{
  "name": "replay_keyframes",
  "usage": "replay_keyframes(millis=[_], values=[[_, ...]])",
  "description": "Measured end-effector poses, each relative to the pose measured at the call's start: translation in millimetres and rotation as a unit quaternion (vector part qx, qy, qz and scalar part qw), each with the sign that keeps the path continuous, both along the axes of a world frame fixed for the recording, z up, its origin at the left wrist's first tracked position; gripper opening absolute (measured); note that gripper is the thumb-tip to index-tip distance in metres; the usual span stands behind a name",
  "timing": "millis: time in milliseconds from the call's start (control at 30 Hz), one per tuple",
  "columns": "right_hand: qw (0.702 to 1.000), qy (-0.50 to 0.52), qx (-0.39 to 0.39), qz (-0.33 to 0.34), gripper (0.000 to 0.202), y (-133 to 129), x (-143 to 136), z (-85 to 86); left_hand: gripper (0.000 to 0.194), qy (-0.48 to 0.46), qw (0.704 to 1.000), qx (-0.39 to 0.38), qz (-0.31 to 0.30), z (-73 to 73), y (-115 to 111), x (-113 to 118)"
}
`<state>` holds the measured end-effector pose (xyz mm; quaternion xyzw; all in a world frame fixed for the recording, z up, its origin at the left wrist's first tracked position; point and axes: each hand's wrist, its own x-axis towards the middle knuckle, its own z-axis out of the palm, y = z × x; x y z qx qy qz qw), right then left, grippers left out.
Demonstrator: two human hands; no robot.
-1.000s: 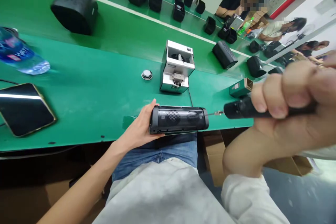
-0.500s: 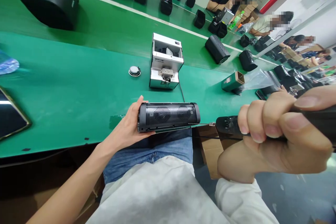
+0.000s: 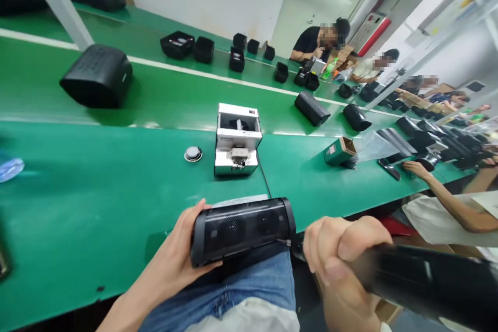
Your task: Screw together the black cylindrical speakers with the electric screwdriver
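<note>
Since the earlier frames, the black power driver (image 3: 431,277) has come nearer the black speaker (image 3: 245,231), now lower in the frame. Glossy, with perforated round patches and end caps, the speaker tilts at bottom centre, the left hand's (image 3: 175,251) fingers clamped around its left end. The right hand's (image 3: 344,257) fingers wrap the driver.

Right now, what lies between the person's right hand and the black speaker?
Between the right hand and the black speaker, the head view shows the black screwdriver's nose and slim bit; contact is unclear.
</note>
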<state>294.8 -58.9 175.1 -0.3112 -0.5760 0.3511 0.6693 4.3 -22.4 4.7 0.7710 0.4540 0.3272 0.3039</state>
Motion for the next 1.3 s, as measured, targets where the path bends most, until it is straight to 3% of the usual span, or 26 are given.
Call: replay_keyframes(millis=[200, 367, 567, 667, 767, 867, 967, 1067, 1200, 1300], values=[[1.0, 0.021, -0.007, 0.003, 0.016, 1.9, -5.3, 1.9, 0.105, -0.005, 0.999, -0.019, 0.036, 0.0, -1.3, 1.0], [0.997, 0.018, 0.053, 0.053, 0.015, 10.5, -0.2, -4.8, 0.104, -0.023, 0.999, 0.002, 0.035, -1.1, 0.8, 4.9], [0.995, -0.008, 0.06, 0.084, 0.035, 25.8, 3.0, -17.3, 0.104, -0.034, 0.999, 0.002, 0.018, -8.1, 7.6, 4.0], [0.993, -0.051, 0.024, 0.101, 0.029, 25.8, 7.6, -3.3, 0.109, -0.033, 0.999, -0.003, 0.002, -3.4, 7.3, 4.9], [0.988, -0.063, 0.027, 0.137, 0.023, 30.9, 8.6, 32.6, 0.115, -0.035, 0.999, -0.013, -0.013, 3.7, 5.9, 5.9], [0.983, -0.044, 0.086, 0.153, 0.021, 53.5, 0.9, 72.1, 0.119, -0.044, 0.998, -0.03, -0.02, 8.3, 4.4, 6.8], [0.99, -0.007, 0.132, 0.053, 0.019, 91.8, -19.7, 90.3, 0.122, -0.046, 0.998, -0.041, -0.02, 9.0, 2.1, 7.2], [0.988, 0.022, 0.147, -0.034, 0.024, 137.9, -47.0, 83.5, 0.123, -0.046, 0.998, -0.043, -0.016, 7.0, 0.3, 6.6], [0.989, -0.015, 0.122, -0.076, 0.031, 189.4, -72.1, 60.6, 0.126, -0.053, 0.997, -0.047, -0.014, 6.9, 0.0, 6.3], [0.992, -0.03, 0.093, -0.081, 0.036, 210.1, -77.6, 47.4, 0.128, -0.056, 0.997, -0.05, -0.016, 9.6, 0.6, 7.2]])
